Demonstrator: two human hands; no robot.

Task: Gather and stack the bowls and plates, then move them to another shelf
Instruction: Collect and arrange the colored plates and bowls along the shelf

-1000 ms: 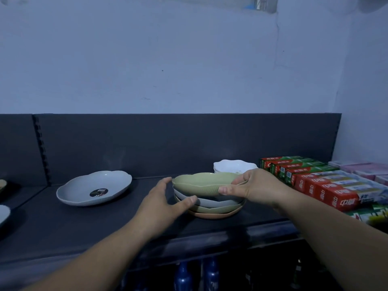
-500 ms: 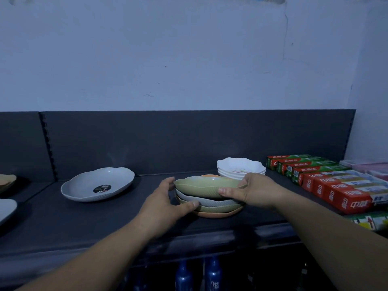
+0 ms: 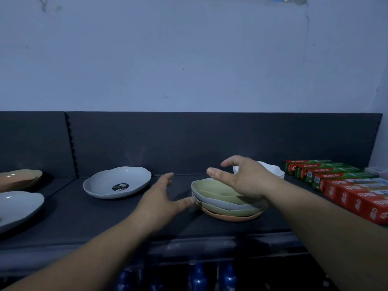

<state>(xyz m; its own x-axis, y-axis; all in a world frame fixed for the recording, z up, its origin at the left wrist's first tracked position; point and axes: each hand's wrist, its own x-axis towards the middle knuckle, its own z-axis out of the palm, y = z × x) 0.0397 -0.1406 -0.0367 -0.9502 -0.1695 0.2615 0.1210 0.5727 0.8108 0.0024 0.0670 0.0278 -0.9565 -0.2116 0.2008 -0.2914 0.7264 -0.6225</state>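
Now, stack (image 3: 227,203) of four bowls on shelf (image 3: 105,215), left hand (image 3: 161,201) spread, thumb touching its edge, right hand (image 3: 244,179) loose above it, grey bowl (image 3: 117,182) left.

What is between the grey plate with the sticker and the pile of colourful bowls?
The left hand, fingers spread, over bare dark shelf, as the head view shows.

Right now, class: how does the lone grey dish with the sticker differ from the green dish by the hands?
The grey dish sits alone, flat on the shelf; the green dish tops a stack of four, tilted. The grey one carries a dark round sticker; no sticker shows on the green one. Both have wavy rims and ribbed undersides.
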